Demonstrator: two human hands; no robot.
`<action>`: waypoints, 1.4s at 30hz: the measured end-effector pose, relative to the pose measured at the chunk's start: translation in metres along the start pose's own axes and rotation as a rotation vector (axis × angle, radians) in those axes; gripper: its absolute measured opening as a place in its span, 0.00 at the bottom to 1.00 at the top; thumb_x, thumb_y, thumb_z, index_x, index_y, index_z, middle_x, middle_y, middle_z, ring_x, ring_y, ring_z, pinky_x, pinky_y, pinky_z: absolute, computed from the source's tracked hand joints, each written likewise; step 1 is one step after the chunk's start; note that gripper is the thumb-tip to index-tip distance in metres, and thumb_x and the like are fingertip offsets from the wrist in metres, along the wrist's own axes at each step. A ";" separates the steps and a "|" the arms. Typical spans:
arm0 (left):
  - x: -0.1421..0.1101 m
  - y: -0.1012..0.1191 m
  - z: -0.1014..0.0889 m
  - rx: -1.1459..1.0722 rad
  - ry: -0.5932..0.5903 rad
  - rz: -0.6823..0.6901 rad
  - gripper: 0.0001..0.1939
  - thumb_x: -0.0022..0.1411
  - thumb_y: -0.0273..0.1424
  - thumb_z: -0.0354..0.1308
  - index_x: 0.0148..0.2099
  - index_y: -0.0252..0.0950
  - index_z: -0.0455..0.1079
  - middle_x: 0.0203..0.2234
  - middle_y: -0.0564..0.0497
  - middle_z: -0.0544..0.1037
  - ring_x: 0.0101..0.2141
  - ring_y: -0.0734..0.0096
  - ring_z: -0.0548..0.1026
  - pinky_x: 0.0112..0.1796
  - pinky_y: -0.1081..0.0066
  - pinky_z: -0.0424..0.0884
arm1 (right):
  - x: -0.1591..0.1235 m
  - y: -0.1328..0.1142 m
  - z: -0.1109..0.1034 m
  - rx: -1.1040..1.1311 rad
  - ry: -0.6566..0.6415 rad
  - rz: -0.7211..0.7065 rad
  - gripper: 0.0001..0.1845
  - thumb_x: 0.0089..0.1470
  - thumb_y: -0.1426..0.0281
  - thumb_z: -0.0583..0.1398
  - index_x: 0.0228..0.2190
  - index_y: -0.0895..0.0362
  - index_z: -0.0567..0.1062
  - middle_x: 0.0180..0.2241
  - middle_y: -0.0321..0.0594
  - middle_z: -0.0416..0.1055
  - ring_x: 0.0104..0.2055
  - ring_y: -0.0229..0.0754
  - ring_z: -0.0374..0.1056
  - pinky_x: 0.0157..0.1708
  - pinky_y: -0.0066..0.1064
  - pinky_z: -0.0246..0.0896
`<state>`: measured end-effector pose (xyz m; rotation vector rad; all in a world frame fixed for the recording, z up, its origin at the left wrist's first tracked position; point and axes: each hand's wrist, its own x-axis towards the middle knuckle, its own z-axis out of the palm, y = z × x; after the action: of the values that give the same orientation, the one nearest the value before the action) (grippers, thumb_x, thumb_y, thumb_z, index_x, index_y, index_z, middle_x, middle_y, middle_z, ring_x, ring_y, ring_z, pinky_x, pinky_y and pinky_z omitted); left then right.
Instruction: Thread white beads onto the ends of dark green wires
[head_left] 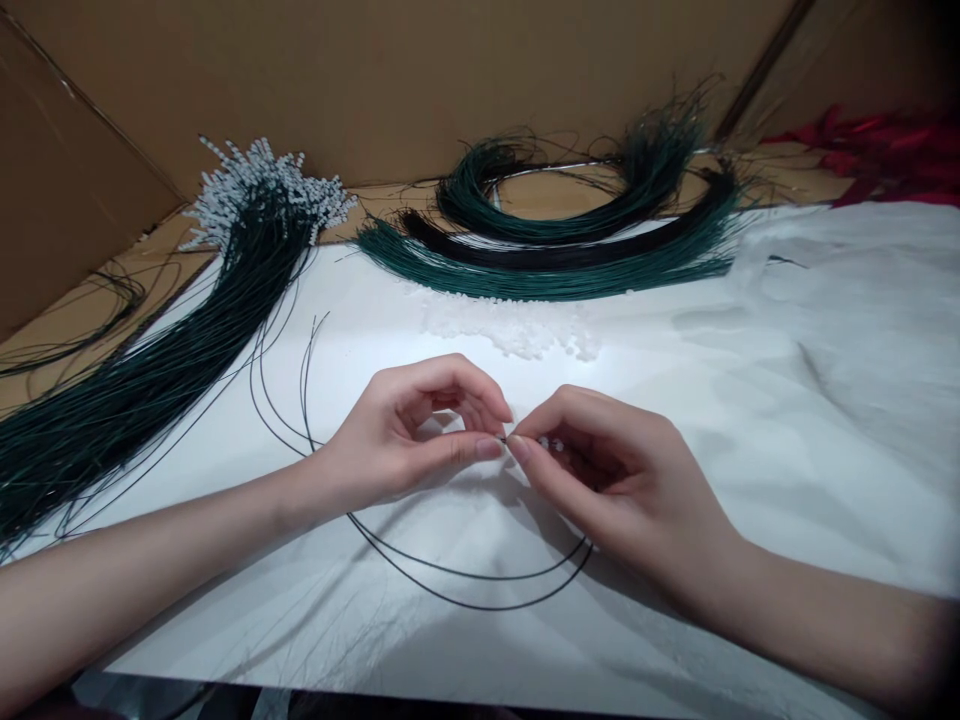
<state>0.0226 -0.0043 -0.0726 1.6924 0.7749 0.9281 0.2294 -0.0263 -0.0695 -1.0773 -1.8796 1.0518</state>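
Observation:
Over the white sheet, my left hand [420, 430] and my right hand [622, 470] meet fingertip to fingertip. Each has thumb and forefinger closed in a pinch at a short dark bit of wire. Two long strands of dark green wire [480, 608] loop below my hands; their ends near my right hand are hidden by it. A few white beads [553, 444] show within the curled fingers of my right hand. Just beyond my hands lies a spread of loose white beads [517, 328].
At left lies a thick bundle of green wires [172, 370] with white-beaded ends [262, 195]. Curved bundles of bare green wire [555, 280] lie behind the loose beads. Clear plastic film [862, 320] and red material [892, 155] are at right. Cardboard walls [420, 80] stand behind.

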 end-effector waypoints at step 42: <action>0.009 0.002 -0.006 0.176 0.030 0.052 0.07 0.67 0.28 0.58 0.47 0.36 0.70 0.34 0.51 0.75 0.35 0.75 0.74 0.36 0.74 0.70 | 0.004 0.002 0.000 0.020 -0.062 0.040 0.07 0.57 0.74 0.57 0.26 0.58 0.71 0.21 0.30 0.59 0.21 0.31 0.53 0.20 0.26 0.49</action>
<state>0.0215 0.0053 -0.0678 1.8626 0.8573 0.9454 0.2287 -0.0217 -0.0703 -1.0854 -1.8994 1.1368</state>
